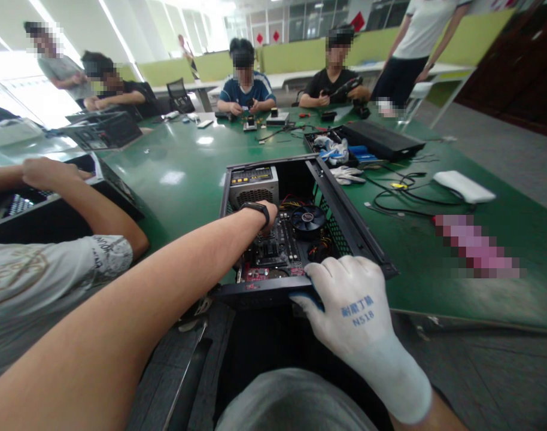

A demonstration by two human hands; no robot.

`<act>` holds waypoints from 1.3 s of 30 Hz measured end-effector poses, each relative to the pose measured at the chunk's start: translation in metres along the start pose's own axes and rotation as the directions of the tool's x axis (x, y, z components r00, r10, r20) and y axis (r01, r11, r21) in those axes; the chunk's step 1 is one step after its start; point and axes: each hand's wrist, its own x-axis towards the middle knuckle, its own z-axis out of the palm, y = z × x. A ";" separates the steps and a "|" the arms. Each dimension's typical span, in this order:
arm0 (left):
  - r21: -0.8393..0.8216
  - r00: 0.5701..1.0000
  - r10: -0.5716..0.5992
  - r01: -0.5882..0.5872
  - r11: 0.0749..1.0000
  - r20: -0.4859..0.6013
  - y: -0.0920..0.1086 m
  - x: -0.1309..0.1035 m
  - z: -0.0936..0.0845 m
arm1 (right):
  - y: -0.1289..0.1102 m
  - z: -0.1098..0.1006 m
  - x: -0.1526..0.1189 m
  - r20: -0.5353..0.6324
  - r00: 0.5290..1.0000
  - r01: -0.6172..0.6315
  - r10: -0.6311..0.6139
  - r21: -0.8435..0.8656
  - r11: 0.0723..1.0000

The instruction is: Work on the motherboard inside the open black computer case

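Observation:
An open black computer case (354,209) lies on its side at the table's near edge. Inside are a power supply (251,185), a motherboard (273,248) and a round black cooling fan (308,219). My bare left hand (272,214), with a black band at the wrist, reaches into the case beside the power supply. Its fingers are hidden behind the wrist and hand, so what they touch does not show. My right hand (349,296), in a white work glove, grips the near rim of the case, thumb outside and fingers over the edge.
Gloves (348,175), cables (403,185), a black tray (312,143) and a white pouch (464,187) lie on the green table (184,149) to the right. At left, another person's arm (89,197) works in a second case (116,191). Several people sit or stand beyond.

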 end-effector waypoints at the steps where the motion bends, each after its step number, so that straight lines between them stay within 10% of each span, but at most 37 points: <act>1: 0.005 1.000 0.002 -0.002 1.000 -0.002 0.000 0.000 0.000 | 0.000 0.000 0.000 0.002 1.000 -0.002 0.002 0.000 1.000; 39: -0.039 0.999 0.025 -0.025 0.999 -0.021 -0.001 0.000 0.001 | 0.000 -0.001 0.000 -0.008 1.000 0.004 -0.004 -0.005 1.000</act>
